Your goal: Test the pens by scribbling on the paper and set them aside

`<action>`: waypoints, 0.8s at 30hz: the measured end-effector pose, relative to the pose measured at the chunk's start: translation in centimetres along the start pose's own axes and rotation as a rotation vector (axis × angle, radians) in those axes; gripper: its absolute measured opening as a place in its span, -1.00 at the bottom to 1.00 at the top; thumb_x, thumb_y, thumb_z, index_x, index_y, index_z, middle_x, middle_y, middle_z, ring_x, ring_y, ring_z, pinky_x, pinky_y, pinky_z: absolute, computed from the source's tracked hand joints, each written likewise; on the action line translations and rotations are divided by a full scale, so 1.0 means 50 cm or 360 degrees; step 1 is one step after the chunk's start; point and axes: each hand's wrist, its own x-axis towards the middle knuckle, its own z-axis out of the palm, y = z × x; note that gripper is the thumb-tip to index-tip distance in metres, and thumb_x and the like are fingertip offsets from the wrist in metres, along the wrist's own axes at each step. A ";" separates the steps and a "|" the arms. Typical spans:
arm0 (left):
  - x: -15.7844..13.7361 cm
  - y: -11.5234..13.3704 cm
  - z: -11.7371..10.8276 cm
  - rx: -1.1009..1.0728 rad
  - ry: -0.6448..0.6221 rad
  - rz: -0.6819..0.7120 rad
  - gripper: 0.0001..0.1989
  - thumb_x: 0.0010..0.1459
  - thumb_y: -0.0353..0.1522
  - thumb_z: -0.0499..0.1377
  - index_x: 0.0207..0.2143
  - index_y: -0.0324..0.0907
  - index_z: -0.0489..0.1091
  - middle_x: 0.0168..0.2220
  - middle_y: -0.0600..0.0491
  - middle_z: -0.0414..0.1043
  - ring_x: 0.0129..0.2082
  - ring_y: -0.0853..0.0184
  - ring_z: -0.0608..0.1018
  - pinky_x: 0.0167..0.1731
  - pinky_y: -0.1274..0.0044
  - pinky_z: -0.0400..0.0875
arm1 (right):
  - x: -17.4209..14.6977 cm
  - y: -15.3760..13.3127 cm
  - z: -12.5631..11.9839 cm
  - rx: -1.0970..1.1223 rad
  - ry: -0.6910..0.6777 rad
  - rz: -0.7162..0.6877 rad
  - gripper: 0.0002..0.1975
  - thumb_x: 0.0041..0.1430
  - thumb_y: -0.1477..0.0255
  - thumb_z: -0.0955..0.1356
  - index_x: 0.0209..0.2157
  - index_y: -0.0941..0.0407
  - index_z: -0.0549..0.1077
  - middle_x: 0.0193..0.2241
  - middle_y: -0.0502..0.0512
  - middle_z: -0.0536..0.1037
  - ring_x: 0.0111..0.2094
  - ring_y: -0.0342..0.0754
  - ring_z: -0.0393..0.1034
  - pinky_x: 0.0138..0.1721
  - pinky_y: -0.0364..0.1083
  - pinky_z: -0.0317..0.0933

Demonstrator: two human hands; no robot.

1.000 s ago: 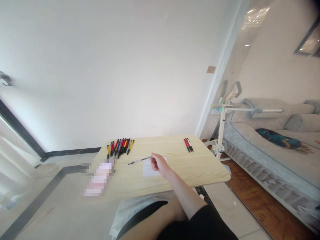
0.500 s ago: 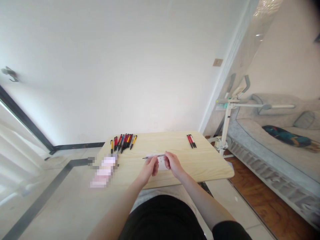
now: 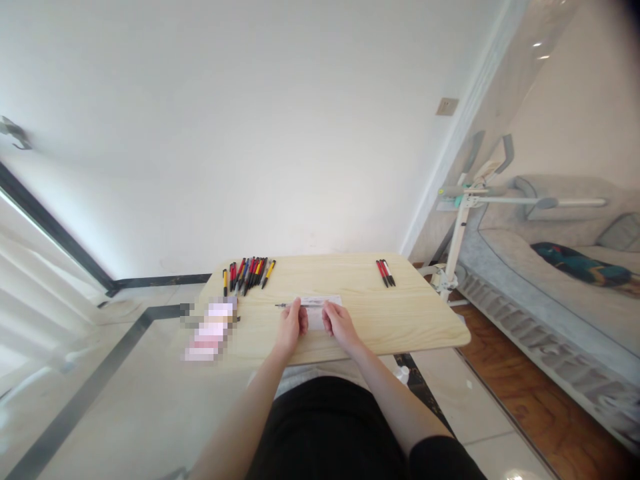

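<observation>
A thin greyish pen lies nearly level between my two hands, its narrow dark tip pointing left. My left hand is closed on the tip side, and the tip sticks out past its fingers. Toward the other end, my right hand pinches the pen with bent fingers. Whether the pen is whole or in parts is too small to tell. Below the hands, a small white paper rests on the table, partly covered by them.
Several pens in red, yellow, blue and black lie grouped at the back left of the wooden table. Three red and white pens lie at the back right. A blurred pinkish item is at the left edge. A white exercise frame stands right.
My hands have moved slightly apart along the pen, which now sits more level than before. The whole view has shifted a little with my head.
</observation>
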 end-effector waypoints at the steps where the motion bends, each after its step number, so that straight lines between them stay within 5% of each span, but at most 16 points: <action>1: -0.001 -0.002 -0.001 0.0013 -0.0005 0.0012 -0.54 0.06 -0.05 -0.12 -0.69 -0.19 0.14 -0.81 0.16 0.13 -0.79 0.49 0.18 -0.76 0.63 0.02 | -0.002 0.001 -0.001 0.0004 0.0003 0.0001 -0.54 0.07 0.05 0.16 -0.63 0.14 0.24 -0.83 -0.14 0.18 -0.81 -0.27 0.01 -0.78 -0.25 -0.10; 24: -0.017 -0.002 -0.012 0.0131 -0.0122 0.0104 -0.47 0.10 -0.08 -0.15 -0.78 -0.19 0.14 -0.84 0.11 0.13 -0.79 0.49 0.19 -0.71 0.61 0.04 | -0.023 0.009 -0.008 -0.0065 0.0027 -0.0104 -0.60 0.12 0.15 0.17 -0.58 0.16 0.32 -0.81 -0.13 0.18 -0.79 -0.27 0.02 -0.74 -0.25 -0.08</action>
